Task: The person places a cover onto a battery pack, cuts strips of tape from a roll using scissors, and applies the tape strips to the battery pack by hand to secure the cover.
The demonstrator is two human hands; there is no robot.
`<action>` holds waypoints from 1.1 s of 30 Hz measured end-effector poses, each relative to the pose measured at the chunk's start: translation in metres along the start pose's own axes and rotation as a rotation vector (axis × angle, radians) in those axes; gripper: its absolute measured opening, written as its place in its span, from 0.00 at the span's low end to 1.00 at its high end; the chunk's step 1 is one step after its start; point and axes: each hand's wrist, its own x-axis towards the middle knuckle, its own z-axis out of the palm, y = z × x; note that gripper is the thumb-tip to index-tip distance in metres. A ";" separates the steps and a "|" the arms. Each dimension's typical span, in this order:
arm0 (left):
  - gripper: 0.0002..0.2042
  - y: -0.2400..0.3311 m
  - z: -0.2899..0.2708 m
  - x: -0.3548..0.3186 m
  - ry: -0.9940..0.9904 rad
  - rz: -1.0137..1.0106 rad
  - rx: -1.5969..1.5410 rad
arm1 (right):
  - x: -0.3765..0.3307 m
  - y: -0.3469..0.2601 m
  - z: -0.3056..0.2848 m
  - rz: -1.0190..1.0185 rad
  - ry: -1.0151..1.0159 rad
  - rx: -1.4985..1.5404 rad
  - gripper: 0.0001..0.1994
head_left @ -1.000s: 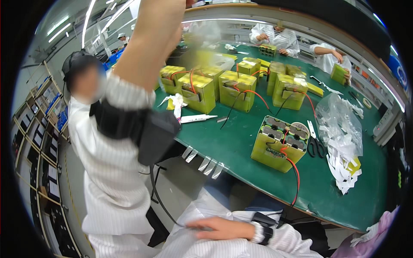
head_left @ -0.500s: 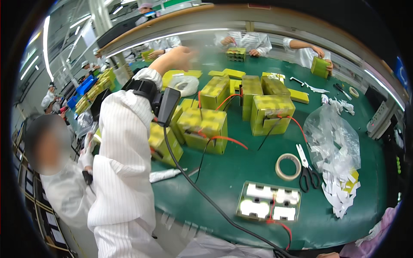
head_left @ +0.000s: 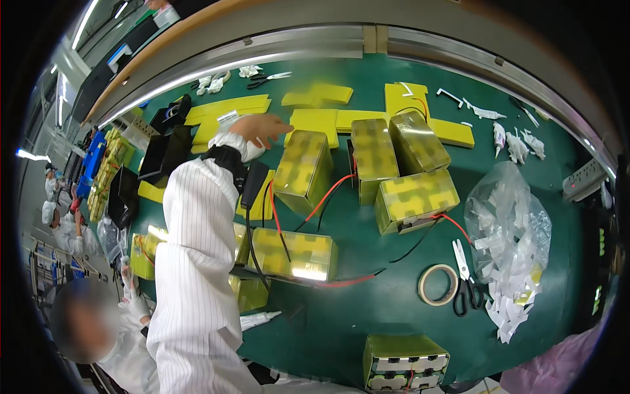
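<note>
My left hand (head_left: 259, 129) reaches far across the green table, palm down, fingers stretched and slightly bent, over yellow sheets (head_left: 314, 123). I make out nothing held in it; what lies under the palm is hidden. Just right of its fingers stands a yellow-green wrapped battery pack (head_left: 303, 172) with red and black leads. A black device with a cable (head_left: 252, 186) is strapped at my left wrist. At the near edge is another battery pack (head_left: 407, 364), its face with white strips partly cut off by the picture's lower edge. My right hand is out of view.
More battery packs (head_left: 417, 197) with loose leads stand mid-table. Right of them lie a tape roll (head_left: 438, 285), scissors (head_left: 464, 279) and a clear plastic bag (head_left: 508, 217) with white scraps. Black boxes (head_left: 161, 157) stand left. A co-worker (head_left: 128, 358) is at left; a pink sleeve (head_left: 558, 354) at right.
The view has shifted forward and down, so pack tops show more. My left hand, earlier raised and blurred near a white roll, is now lower over the sheets. The roll no longer shows.
</note>
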 end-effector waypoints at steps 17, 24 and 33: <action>0.21 -0.132 0.079 0.160 0.070 0.482 -0.356 | 0.068 0.039 0.010 -0.009 0.062 0.127 0.11; 0.29 -0.127 0.077 0.169 0.266 0.227 -0.265 | 0.087 0.035 0.018 -0.039 0.112 0.103 0.11; 0.29 -0.109 0.086 0.123 0.357 0.504 0.646 | 0.105 0.018 -0.005 -0.088 0.084 -0.051 0.11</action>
